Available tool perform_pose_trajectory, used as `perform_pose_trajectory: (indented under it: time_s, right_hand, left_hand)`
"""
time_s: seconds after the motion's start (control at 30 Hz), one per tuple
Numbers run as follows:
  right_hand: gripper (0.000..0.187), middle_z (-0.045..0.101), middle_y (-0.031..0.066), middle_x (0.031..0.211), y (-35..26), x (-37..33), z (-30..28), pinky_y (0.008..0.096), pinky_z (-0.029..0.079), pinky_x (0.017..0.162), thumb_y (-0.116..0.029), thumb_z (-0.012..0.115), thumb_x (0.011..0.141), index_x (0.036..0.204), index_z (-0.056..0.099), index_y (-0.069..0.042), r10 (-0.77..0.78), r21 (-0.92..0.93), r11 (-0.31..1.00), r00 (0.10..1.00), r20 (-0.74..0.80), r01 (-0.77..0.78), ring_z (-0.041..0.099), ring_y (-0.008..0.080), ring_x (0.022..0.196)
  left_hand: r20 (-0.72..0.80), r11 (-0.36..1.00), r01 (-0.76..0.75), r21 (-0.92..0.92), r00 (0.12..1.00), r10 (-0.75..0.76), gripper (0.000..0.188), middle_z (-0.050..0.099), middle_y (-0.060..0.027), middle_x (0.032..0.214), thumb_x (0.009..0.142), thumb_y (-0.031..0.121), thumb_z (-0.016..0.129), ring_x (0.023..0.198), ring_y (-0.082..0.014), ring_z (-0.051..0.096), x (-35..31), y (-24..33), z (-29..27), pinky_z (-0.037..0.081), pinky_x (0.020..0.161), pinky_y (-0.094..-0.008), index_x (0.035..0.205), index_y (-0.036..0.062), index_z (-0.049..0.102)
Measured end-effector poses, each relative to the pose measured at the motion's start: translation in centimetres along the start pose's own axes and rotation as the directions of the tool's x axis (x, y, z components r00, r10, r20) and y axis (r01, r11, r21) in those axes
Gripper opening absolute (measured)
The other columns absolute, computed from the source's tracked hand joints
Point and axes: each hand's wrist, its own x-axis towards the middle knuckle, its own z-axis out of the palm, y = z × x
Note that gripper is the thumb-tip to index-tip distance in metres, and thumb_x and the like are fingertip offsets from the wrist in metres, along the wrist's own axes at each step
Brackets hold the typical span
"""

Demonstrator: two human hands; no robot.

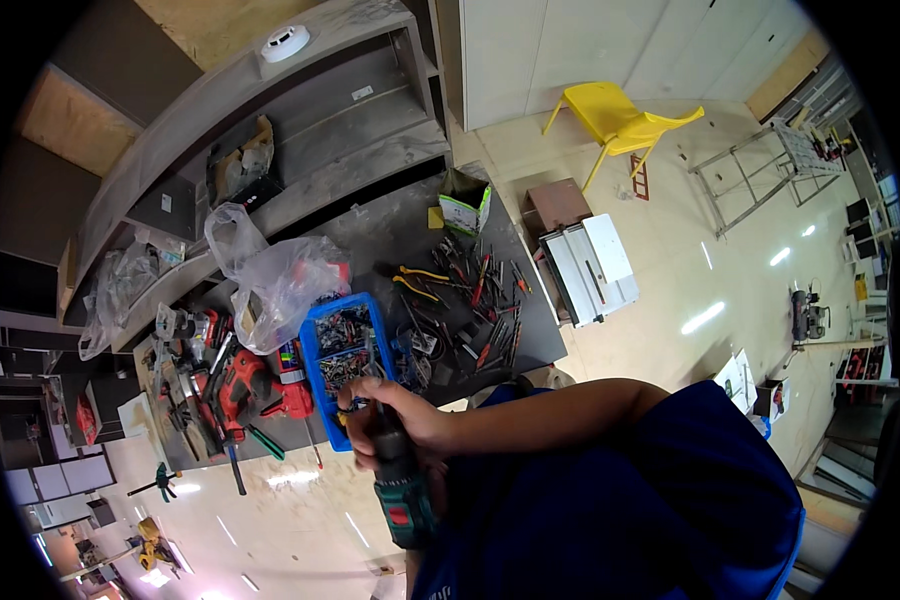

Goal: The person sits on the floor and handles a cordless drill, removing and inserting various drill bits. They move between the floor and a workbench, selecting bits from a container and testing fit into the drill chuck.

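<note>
My right hand [395,410] reaches in from the right, its fingers wrapped round the black front end of a dark green cordless drill [405,510] with a red patch on its body. A slim bit seems to point up from the drill's nose, toward the blue tray. Only a little skin of my left hand [436,482] shows beside the drill, under the right wrist; its fingers are hidden. Just beyond the right fingertips stands a blue divided tray [308,365] full of screws and small metal hardware.
Pliers with yellow handles [422,272], screwdrivers and loose bits crowd the dark tabletop [542,325]. Red power tools [245,390] lie left of the tray, plastic bags [270,275] behind it. A white-topped machine or case [605,265] and a yellow chair [610,115] stand on the floor to the right.
</note>
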Motion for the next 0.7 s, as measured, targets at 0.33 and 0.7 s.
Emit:
perform_pose_trajectory:
  time_s: [0.33, 0.7]
  right_hand:
    - [0.043, 0.064, 0.0237, 0.11, -6.1, -15.4, -19.7, 0.0454, 0.049, 0.089, -0.039, 0.053, 0.093, 0.117, 0.06, -0.004, 0.038, -0.679, -0.52, 0.78, -0.624, -0.518, 0.063, 0.0364, 0.102]
    - [0.034, 0.066, 0.0157, 0.109, -5.9, -23.3, -26.8, 0.0353, 0.051, 0.088, -0.027, 0.055, 0.094, 0.118, 0.062, -0.003, -0.172, -0.732, -0.071, 0.731, -0.66, -0.678, 0.064, 0.0235, 0.1]
  left_hand:
    - [0.059, 0.803, 0.557, -0.211, 0.827, -0.559, 0.011, 0.063, -0.0031, 0.073, 0.092, 0.01, 0.054, 0.075, -0.0179, 0.06, -6.9, -2.8, -1.5, 0.045, 0.087, -0.0377, 0.085, 0.0059, 0.062]
    - [0.227, 0.702, 0.676, -0.223, 0.737, -0.637, 0.017, 0.052, 0.0005, 0.068, 0.086, 0.001, 0.057, 0.063, -0.0103, 0.054, -4.4, -5.0, 2.5, 0.047, 0.059, -0.0279, 0.103, -0.0008, 0.059]
